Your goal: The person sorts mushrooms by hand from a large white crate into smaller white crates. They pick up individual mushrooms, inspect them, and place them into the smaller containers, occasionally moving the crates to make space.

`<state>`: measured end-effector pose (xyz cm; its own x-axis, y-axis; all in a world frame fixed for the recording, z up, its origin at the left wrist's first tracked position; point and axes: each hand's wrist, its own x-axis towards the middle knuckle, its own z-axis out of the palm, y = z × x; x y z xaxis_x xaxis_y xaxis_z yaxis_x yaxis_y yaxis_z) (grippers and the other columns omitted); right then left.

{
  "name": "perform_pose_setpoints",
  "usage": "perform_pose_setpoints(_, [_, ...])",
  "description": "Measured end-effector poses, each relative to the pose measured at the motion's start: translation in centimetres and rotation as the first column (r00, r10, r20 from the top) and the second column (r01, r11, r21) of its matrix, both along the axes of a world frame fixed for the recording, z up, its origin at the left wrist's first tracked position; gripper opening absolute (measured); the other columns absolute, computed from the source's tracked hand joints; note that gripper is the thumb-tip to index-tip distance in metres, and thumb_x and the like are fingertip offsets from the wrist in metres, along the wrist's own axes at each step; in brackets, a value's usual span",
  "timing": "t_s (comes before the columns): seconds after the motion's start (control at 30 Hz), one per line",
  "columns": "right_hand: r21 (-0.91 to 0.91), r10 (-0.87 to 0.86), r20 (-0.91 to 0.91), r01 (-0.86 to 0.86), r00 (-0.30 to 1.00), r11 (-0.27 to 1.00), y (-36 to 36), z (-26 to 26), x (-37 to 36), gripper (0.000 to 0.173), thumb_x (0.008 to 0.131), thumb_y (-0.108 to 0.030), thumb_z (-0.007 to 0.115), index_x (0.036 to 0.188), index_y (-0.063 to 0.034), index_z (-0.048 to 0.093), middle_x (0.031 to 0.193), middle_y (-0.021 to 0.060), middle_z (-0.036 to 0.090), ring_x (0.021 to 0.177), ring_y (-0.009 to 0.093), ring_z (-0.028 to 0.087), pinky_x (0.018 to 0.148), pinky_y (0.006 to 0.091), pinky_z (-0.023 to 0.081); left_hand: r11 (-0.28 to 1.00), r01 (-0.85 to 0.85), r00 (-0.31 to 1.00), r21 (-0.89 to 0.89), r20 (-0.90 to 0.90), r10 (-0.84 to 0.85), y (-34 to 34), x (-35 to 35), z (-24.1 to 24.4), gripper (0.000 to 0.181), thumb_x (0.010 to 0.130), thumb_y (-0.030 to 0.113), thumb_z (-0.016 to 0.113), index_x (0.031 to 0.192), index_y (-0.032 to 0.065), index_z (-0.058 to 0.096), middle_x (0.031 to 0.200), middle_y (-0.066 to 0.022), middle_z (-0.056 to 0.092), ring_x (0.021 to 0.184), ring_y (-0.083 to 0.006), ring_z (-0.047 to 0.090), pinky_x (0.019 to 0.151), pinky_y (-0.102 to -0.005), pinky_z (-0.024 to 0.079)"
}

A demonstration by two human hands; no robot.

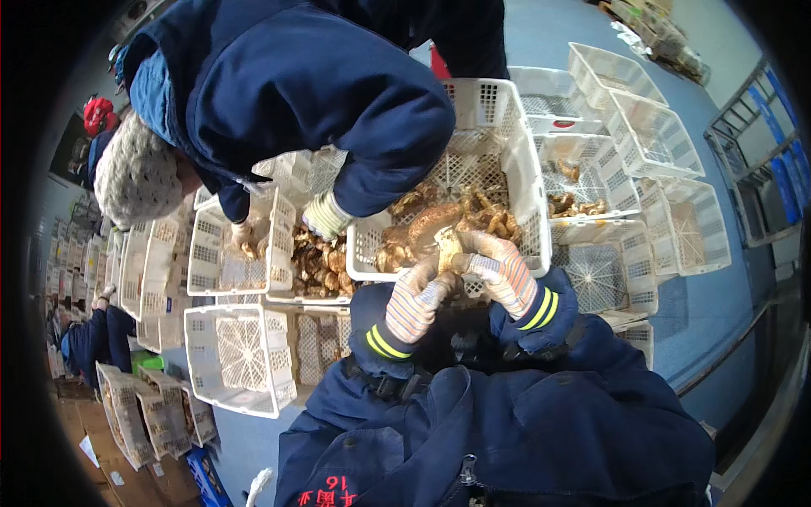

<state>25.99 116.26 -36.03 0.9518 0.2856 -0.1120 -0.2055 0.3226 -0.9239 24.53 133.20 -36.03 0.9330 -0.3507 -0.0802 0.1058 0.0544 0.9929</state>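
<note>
A pale-stemmed mushroom (448, 251) is held between my two hands, over the near edge of a white plastic crate (535, 190). My left hand (418, 296), in a striped knit glove with soiled fingertips, grips it from the left. On its right side, my right hand (500, 269), gloved alike, has its fingers on the mushroom too. Brown mushrooms (437, 222) lie in the crate just beyond my hands. More mushrooms (320, 260) fill a crate to the left, beside a co-worker's gloved hand.
A co-worker in a dark blue jacket (317, 82) leans over the crates from the upper left. White crates stand at the right (589, 266) and left (244, 355), some holding mushrooms. A metal rack (754, 152) is at the far right. Another person sits at the far left.
</note>
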Motion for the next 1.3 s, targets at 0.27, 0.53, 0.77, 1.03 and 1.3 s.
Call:
perform_pose_setpoints(0.27, [-0.606,0.198,0.287,0.018,0.937,0.795,-2.1,2.8,1.2,0.028,0.092,-0.022,0.055,0.108,-0.0012,0.065,0.099,0.0164,0.066,0.096,0.030,0.062,0.082,0.0352,0.048,0.925,-0.303,0.945,0.231,0.200,0.260,4.5,-1.5,-0.3,0.016,0.088,0.011,0.060,0.098,-0.0013,0.064,0.084,-0.0016,0.065,0.071,-0.0065,0.055,0.062,-0.0215,0.044])
perform_pose_setpoints(0.53, [-0.966,0.419,0.091,-0.022,0.903,0.258,-6.3,-0.6,4.2,0.040,0.088,-0.026,0.054,0.119,-0.0013,0.058,0.110,0.0195,0.063,0.105,0.035,0.058,0.092,0.0396,0.044,0.712,-0.690,0.708,0.132,-0.084,0.701,21.2,-5.2,-9.0,0.019,0.091,0.014,0.054,0.100,-0.0014,0.062,0.074,-0.0023,0.062,0.061,-0.0075,0.054,0.054,-0.0227,0.044])
perform_pose_setpoints(0.77, [-0.977,0.680,0.180,0.048,0.710,0.208,-0.6,-0.6,8.4,0.065,0.083,-0.025,0.063,0.139,-0.0057,0.039,0.135,0.0221,0.047,0.122,0.038,0.047,0.101,0.0415,0.039,0.667,-0.745,0.617,0.023,-0.356,0.702,24.4,-6.8,-16.3,0.024,0.088,0.016,0.055,0.107,0.0021,0.061,0.072,-0.0021,0.061,0.051,-0.0105,0.052,0.041,-0.0249,0.040])
perform_pose_setpoints(1.03, [-0.962,0.706,-0.258,-0.109,0.659,-0.250,2.7,-2.1,10.1,0.064,0.087,-0.038,0.056,0.141,-0.0085,0.037,0.135,0.0191,0.046,0.123,0.036,0.045,0.101,0.0426,0.040,0.778,-0.597,0.614,0.194,-0.513,0.600,24.2,-1.0,-22.7,0.016,0.087,0.021,0.064,0.093,0.0061,0.063,0.067,-0.0062,0.060,0.049,-0.0154,0.056,0.042,-0.0293,0.045])
perform_pose_setpoints(1.3, [-0.972,0.651,-0.232,-0.147,0.722,-0.183,0.0,-3.7,9.9,0.069,0.083,-0.032,0.062,0.143,-0.0111,0.034,0.134,0.0213,0.044,0.121,0.040,0.046,0.099,0.0467,0.041,0.812,-0.583,0.812,-0.018,-0.059,0.581,22.8,11.7,-16.8,0.047,0.095,0.014,0.055,0.140,0.0065,0.041,0.127,-0.0152,0.057,0.109,-0.0203,0.058,0.092,-0.0305,0.047])
